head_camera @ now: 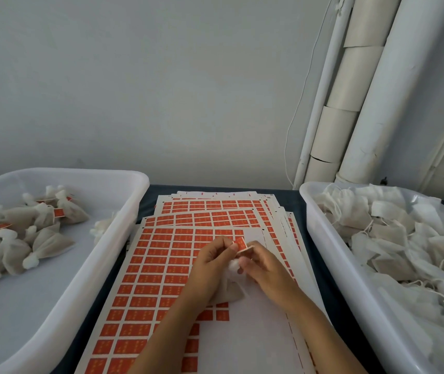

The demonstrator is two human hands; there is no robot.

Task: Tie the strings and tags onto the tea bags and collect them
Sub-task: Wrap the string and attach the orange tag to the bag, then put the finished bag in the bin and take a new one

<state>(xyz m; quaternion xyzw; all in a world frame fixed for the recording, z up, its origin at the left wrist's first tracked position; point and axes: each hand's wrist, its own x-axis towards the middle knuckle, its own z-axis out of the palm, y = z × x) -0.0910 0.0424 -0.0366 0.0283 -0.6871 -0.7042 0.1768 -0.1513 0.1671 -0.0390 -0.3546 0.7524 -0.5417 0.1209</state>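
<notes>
Both hands pinch stuff here: left hand (210,261) holds the orange tag (240,244), right hand (262,263) probably the string (248,248). Tea bag (229,288) dangles, so a loose grip could drop it.

A small hand-packing workroom, not a home kitchen. A dark bench (291,197) carries stacked sheets of orange tags (161,265) at 6 o'clock, a white plastic tub (123,238) of finished tea bags (26,233) at 9 o'clock, and another tub (323,252) heaped with untagged bags (404,238) at 3 o'clock. Bare grey wall (134,76) behind; lagged pipes (364,90) at 1 o'clock.
</notes>
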